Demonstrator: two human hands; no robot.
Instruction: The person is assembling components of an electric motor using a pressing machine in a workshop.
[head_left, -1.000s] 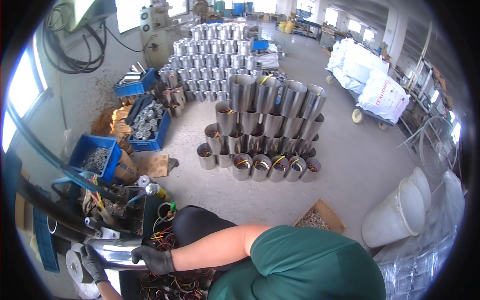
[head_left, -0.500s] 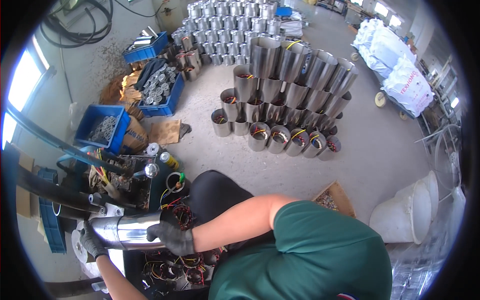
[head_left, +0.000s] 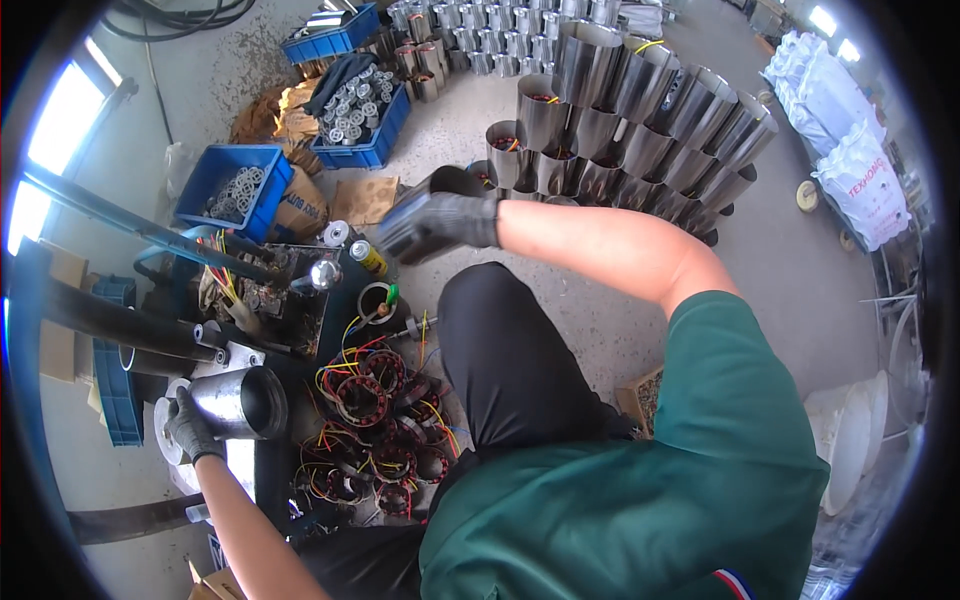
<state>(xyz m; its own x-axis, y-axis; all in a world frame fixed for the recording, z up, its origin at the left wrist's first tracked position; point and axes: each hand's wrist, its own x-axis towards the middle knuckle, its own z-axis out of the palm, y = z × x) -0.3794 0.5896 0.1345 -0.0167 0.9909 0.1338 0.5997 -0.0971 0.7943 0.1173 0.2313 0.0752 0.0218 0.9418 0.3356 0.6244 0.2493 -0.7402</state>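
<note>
My gloved left hand (head_left: 190,428) is closed on the left end of a short metal cylinder (head_left: 232,402). That cylinder lies sideways at the machine, its open end facing right. A pale round disc (head_left: 168,430) sits behind my left fingers. My gloved right hand (head_left: 435,222) is raised over the floor, closed round a steel tube (head_left: 400,232). The tube's dark open end shows above the hand, and motion smears its lower part. Below and right of the cylinder, several wire-wound stator rings (head_left: 362,398) with red and yellow leads lie in a cluster.
Stacked steel tubes (head_left: 640,85), some with windings inside, stand ahead right. Blue bins (head_left: 275,205) of metal parts are at the left wall. A bar (head_left: 125,320) and a spray can (head_left: 368,257) are near the machine. White sacks (head_left: 860,180) stand far right.
My right hand has moved up and away from the machine with the steel tube. The left hand stays at the short cylinder, whose open end is now exposed. The view has shifted.
</note>
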